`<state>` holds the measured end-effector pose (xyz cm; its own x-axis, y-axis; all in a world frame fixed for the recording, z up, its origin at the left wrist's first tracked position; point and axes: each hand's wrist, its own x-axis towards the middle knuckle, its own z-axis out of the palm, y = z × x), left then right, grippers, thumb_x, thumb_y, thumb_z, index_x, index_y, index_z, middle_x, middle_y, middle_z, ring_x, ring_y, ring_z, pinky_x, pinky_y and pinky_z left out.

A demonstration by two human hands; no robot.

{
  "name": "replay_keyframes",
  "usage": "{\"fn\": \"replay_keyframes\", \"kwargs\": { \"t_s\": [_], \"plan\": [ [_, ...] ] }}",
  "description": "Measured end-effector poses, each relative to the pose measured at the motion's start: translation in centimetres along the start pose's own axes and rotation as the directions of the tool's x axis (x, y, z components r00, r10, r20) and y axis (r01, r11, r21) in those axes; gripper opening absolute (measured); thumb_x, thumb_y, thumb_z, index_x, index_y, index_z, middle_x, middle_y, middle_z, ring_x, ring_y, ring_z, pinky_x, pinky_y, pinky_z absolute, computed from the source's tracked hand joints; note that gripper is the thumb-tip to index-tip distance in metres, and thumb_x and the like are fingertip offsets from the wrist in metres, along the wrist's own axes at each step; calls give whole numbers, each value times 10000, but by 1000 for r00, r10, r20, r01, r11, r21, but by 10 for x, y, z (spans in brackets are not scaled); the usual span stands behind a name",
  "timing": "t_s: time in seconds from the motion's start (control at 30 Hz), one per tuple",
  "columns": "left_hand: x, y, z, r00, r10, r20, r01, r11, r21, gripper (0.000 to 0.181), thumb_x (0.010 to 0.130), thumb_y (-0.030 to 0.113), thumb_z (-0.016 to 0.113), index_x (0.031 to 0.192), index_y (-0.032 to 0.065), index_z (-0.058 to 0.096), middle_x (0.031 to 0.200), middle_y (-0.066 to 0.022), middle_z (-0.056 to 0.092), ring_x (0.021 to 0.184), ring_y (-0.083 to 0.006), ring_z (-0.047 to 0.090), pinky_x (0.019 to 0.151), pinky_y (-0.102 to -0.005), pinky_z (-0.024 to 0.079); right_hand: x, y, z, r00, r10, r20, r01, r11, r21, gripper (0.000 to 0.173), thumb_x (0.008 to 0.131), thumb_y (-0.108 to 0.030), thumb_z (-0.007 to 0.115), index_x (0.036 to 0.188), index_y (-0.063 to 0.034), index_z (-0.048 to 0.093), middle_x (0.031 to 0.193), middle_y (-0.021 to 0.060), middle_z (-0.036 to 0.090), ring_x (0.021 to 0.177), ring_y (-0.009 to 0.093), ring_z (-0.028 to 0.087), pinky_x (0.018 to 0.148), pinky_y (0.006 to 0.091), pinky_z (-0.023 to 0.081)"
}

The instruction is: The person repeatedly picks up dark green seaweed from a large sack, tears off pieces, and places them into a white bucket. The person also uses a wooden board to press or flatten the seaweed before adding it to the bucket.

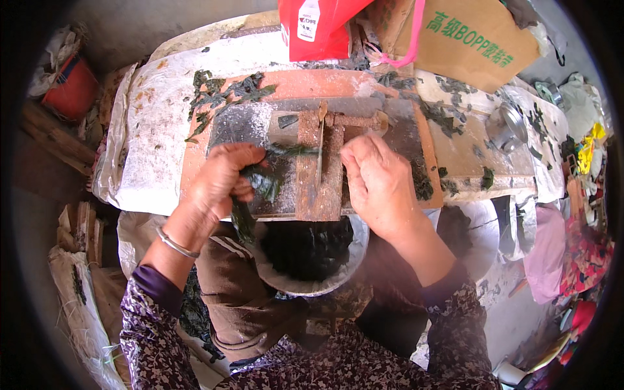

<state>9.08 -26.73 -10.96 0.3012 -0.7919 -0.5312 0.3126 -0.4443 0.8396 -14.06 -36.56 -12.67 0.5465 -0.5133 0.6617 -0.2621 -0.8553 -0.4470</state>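
Note:
My left hand (222, 178) grips a dark green, wet-looking leafy strip (265, 183), probably kelp, whose tail hangs below my wrist. Part of it stretches right toward an upright thin metal blade (320, 146). That blade is fixed to a worn wooden block (307, 195), with a bolt-like crosspiece (358, 121) behind it. Right of the blade, my right hand (380, 180) has thumb and fingers pinched together, seemingly on the strip's far end; the fingertips hide the exact hold. Under the board's front edge is a pale round tub (361, 253) with dark leafy pieces (307, 251) inside.
The block rests on a dark board (399, 146) over an orange board (312, 80). Leafy scraps (248, 87) lie around. Behind stand a red bag (317, 29) and a cardboard box (468, 44); a clear jar (507, 127) lies right. My knee (239, 287) is beside the tub.

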Motion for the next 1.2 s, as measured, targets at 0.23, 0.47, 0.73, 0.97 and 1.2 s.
{"fn": "replay_keyframes", "kwargs": {
  "t_s": [0.23, 0.47, 0.73, 0.97, 1.2],
  "plan": [
    [-80, -40, -17, 994, 77, 73, -82, 994, 72, 270, 995, 198, 620, 850, -24, 674, 587, 9, 555, 413, -42, 382, 385, -214, 282, -93, -2, -40, 911, 399, 106, -413, 878, 242, 117, 872, 41, 677, 979, 2, 702, 843, 89, 664, 622, 161, 605, 586, 246, 487],
    [-83, -117, 1, 924, 199, 325, -368, 688, 626, 612, 932, 348, 703, 1264, -140, 544, 1012, -206, 682, 906, -226, 651, 789, -329, 534, -135, -57, -66, 722, 532, 442, -682, 443, 582, 175, 979, -34, 589, 1106, 10, 702, 961, 31, 675, 743, 89, 637, 670, 211, 491],
    [-169, -105, 16, 929, 228, 291, -311, 907, 282, 285, 914, 8, 599, 1195, -4, 553, 988, -16, 576, 793, -67, 520, 654, -214, 421, -138, -68, -159, 675, 666, 318, -527, 133, 840, 227, 906, 76, 572, 1120, 91, 650, 1058, 153, 697, 948, 217, 686, 955, 325, 546],
    [-244, -132, 45, 933, 290, 215, -276, 957, -90, 97, 1019, 45, 525, 1104, 8, 553, 768, 23, 537, 603, -32, 453, 531, -186, 344, -218, 42, -200, 812, 460, -359, -453, 885, 110, 406, 860, 51, 547, 1253, -18, 628, 1341, 165, 560, 1163, 234, 611, 955, 337, 501],
    [-245, -158, 61, 902, 373, 217, -413, 891, 189, 80, 1036, 82, 518, 1050, 24, 571, 697, 11, 546, 569, -44, 471, 508, -204, 356, -219, -30, -154, 909, 390, 144, -368, 916, -158, 626, 833, -57, 698, 1424, -124, 501, 1421, 231, 502, 1278, 364, 540, 1033, 436, 460]
  ]
}}
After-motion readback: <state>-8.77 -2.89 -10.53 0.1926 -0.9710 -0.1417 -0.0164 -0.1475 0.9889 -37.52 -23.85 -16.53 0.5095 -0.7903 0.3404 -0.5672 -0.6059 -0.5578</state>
